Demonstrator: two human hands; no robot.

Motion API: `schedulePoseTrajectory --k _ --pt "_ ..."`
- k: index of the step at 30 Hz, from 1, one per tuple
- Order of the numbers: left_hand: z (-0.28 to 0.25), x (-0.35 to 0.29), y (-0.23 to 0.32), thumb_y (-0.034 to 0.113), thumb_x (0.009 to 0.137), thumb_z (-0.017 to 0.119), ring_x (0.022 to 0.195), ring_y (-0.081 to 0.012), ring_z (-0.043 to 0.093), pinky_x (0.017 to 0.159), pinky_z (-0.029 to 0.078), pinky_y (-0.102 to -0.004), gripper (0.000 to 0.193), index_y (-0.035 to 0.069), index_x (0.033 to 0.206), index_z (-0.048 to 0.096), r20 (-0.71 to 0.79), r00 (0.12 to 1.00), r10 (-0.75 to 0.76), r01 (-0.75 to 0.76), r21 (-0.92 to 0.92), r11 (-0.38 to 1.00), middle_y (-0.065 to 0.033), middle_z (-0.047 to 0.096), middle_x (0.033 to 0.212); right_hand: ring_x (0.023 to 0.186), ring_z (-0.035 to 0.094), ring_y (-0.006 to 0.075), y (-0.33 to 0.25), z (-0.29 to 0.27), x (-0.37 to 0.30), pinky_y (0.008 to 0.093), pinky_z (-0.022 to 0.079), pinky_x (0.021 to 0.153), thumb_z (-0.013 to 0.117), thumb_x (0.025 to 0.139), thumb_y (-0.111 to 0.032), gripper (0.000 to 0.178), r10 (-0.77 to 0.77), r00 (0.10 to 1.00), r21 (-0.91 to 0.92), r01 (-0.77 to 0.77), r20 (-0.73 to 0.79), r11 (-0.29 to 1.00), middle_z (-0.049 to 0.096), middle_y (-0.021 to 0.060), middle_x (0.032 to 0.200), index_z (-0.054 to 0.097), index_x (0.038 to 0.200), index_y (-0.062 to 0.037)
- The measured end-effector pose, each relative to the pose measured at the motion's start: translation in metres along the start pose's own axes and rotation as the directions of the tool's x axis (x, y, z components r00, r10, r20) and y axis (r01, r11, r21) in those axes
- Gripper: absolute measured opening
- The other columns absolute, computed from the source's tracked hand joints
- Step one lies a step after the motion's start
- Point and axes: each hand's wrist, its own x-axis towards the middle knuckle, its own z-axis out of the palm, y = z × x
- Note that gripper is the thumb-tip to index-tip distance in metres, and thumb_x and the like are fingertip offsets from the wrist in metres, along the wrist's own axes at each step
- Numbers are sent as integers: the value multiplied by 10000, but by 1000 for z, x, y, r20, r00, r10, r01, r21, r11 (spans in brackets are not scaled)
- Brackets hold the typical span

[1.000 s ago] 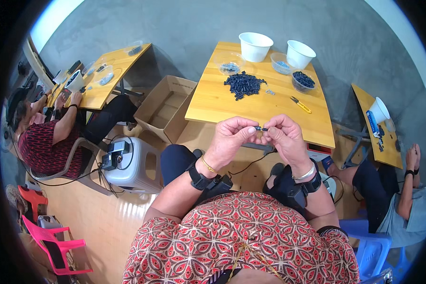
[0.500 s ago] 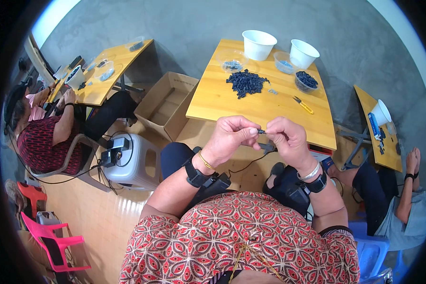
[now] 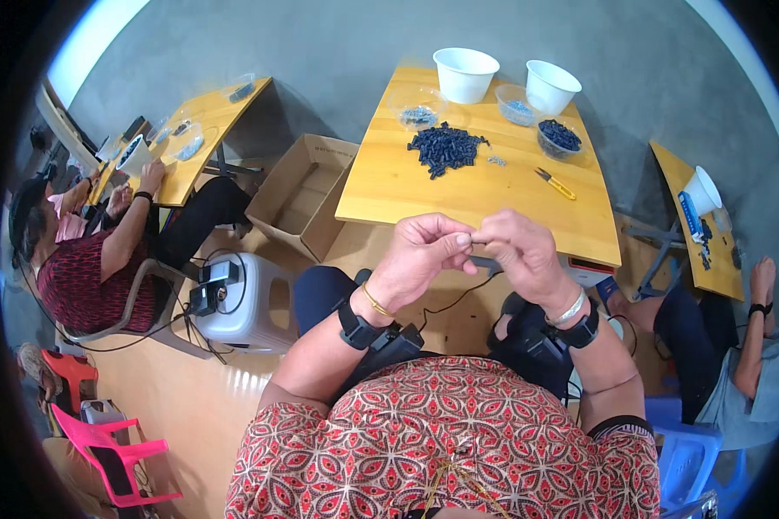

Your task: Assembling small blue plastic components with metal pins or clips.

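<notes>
**Item Count Around the Dark Pile (image 3: 446,150)**

Pile: one. Beyond it: two white tubs (image 3: 466,84), two clear bowls (image 3: 517,119). Right of it: one filled bowl (image 3: 562,154), one silver cluster (image 3: 497,160), one yellow-handled cutter (image 3: 559,186). Left: one cardboard box (image 3: 279,231).

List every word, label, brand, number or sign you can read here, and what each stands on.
None can be read.
Open brown cardboard box: faint marks on its far inner side, too small to read.
Slim blue-and-white box on the yellow wooden right-hand table: any print is too small and blurred.
</notes>
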Motion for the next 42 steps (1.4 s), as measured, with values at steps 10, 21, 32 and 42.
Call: schedulePoseTrajectory --k 10,21,32,42 --pt "18 6 1 35 857 554 695 -122 580 650 533 -294 114 -12 952 597 -15 997 71 -65 237 969 -62 607 785 683 551 131 -8 -13 -19 244 445 615 560 856 -79 93 323 943 57 -319 -83 946 576 67 757 572 895 4" --pt "11 27 -14 9 857 536 665 -119 569 663 552 -296 157 -14 1000 597 -50 997 66 -60 110 992 -53 587 753 631 545 182 9 -6 -15 273 432 577 544 836 -36 48 334 941 -28 -336 -59 942 549 97 713 552 840 12" --pt "-36 75 -67 20 809 609 633 -103 576 597 513 -238 83 -7 883 632 -292 946 140 -58 274 960 -42 619 734 633 534 249 102 22 -29 314 427 566 564 786 -8 47 278 941 -174 -311 -192 934 539 112 723 575 831 2" --pt "-78 114 -105 4 648 655 714 -278 562 670 428 -360 120 38 762 647 76 876 476 -161 977 139 -96 606 714 760 488 270 166 24 -45 378 376 698 581 684 -12 82 191 975 -561 -223 -117 797 492 82 726 579 756 -51"
